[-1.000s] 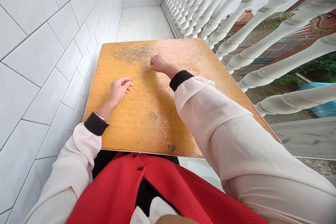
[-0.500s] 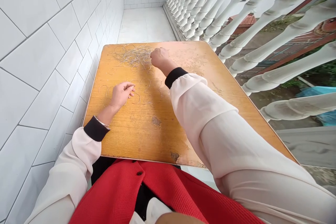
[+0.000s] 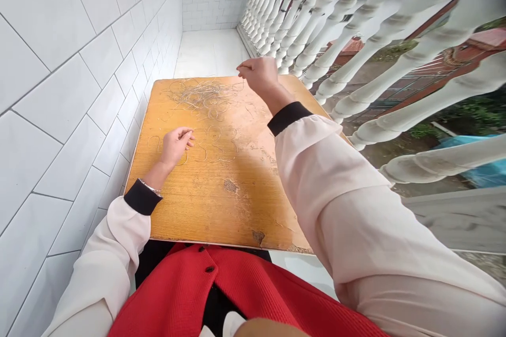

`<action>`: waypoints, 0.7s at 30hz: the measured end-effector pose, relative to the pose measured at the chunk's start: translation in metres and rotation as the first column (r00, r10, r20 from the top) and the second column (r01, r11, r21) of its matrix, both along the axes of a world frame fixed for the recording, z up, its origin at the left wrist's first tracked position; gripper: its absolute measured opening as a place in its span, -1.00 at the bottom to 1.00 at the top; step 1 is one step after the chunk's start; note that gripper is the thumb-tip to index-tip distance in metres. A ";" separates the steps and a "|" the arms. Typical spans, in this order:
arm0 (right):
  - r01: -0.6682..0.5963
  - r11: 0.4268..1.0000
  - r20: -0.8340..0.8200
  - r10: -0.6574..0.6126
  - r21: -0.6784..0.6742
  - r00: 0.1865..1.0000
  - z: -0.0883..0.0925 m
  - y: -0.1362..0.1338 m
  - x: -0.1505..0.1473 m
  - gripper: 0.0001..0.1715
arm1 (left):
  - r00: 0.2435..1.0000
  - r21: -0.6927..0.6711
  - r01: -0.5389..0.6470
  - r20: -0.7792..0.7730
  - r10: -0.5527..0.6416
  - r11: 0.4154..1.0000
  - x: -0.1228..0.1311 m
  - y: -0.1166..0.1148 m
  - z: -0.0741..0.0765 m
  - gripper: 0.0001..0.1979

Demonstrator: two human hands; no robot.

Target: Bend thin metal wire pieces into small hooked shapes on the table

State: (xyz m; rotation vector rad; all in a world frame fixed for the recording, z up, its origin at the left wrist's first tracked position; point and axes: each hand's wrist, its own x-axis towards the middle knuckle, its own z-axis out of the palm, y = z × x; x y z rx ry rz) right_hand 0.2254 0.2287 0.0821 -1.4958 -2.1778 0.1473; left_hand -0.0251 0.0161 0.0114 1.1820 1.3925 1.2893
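Right hand: the person's right hand hangs over the far edge of the bench, fingertips drawn together in a pinch; what they grip, if anything, is too fine to tell.
Left hand: the left hand is over the left part of the bench, thumb and fingers bent inward; one cannot tell whether it grasps a strand.
Strand pile: a tangle of thin strands lies at the far left of the bench, left of the right hand.
Loose strands: several curved single strands lie spread nearer the person, beside the left hand.
Surroundings: a white tiled wall on the left, white balusters on the right.
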 end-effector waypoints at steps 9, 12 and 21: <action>0.190 0.981 -0.574 -0.175 -0.034 0.800 0.034 -0.036 -0.009 -0.67 | 0.998 -0.001 0.008 -0.065 -0.008 1.000 -0.001 0.020 0.000 -0.86; 0.217 0.972 -0.641 -0.221 -0.086 0.735 0.015 -0.020 -0.028 -0.48 | 0.991 -0.017 0.040 -0.130 -0.042 0.999 0.005 0.025 -0.004 -0.84; 0.051 0.995 -0.256 -0.072 -0.087 0.964 -0.002 0.001 -0.041 -0.54 | 0.854 0.173 0.135 -0.520 -0.026 0.976 -0.026 0.041 0.012 -0.81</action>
